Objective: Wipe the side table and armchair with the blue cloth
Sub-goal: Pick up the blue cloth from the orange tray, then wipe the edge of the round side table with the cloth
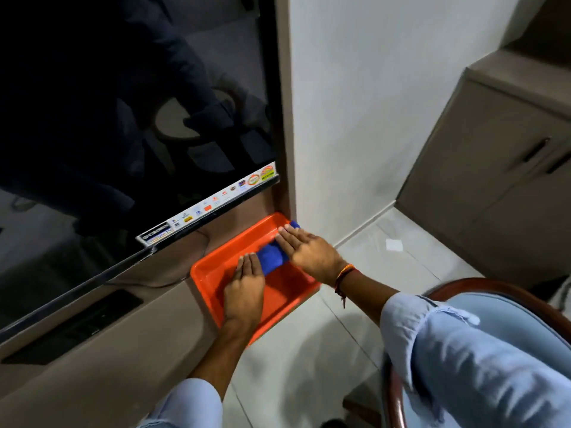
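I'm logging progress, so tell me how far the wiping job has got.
Done: cannot tell whether any wiping has happened. In hand: both palms, left hand and right hand, lie flat on the folded blue cloth in the orange tray under the TV. Left: unclear; the armchair sits untouched, side table unseen except a reflection.

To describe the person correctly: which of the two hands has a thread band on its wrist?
The right hand. A red-orange thread band circles its wrist, while the left hand has a bare wrist. Both rest flat on the blue cloth.
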